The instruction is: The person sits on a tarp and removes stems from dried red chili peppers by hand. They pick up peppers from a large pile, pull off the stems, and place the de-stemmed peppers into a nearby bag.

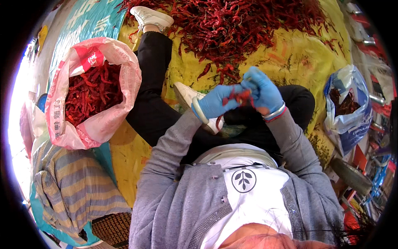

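My left hand [220, 101], in a blue glove, is closed around a few dried red chillies [241, 98] in front of my lap. Close against them is my right hand [265, 92], also blue-gloved, its fingers curled together; what they pinch is hidden. Just beyond both hands, the near tip of a large heap of dried red chillies [232, 29] spreads over a yellow sheet [290, 62].
To my left stands an open pink-and-white sack [130, 83] part filled with red chillies. A striped sack [78, 182] lies behind it. At right, a blue-and-white bag [352, 120] holds dark reddish bits, near a small wheel [351, 176]. My legs flank the work spot.
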